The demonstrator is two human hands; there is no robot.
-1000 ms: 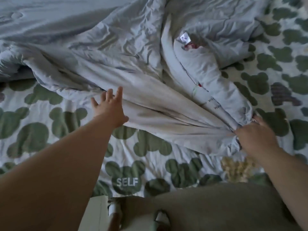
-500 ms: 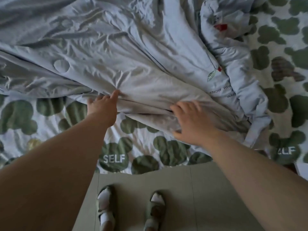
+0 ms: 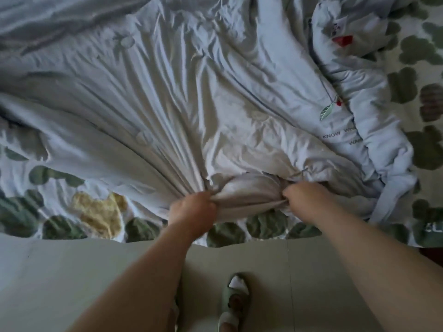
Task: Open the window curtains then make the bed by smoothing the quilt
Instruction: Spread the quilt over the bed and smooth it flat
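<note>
A pale blue-grey quilt lies crumpled across the bed, its folds fanning out from its near edge. My left hand is shut on a bunch of that edge near the bed's front. My right hand grips the same edge a little to the right. Between the two hands the fabric is gathered into a thick roll. On the right the quilt is heaped in a ridge with a leaf print and a red tag. The curtains are out of view.
The bed sheet is white with green blobs and shows at the right and the lower left, with a yellow patch. Below the bed's front edge lies a pale floor. My foot in a green sandal stands there.
Both hands went from resting flat on the quilt to gripping its near edge. The edge has been pulled toward the bed's front, and the view has shifted back from the bed.
</note>
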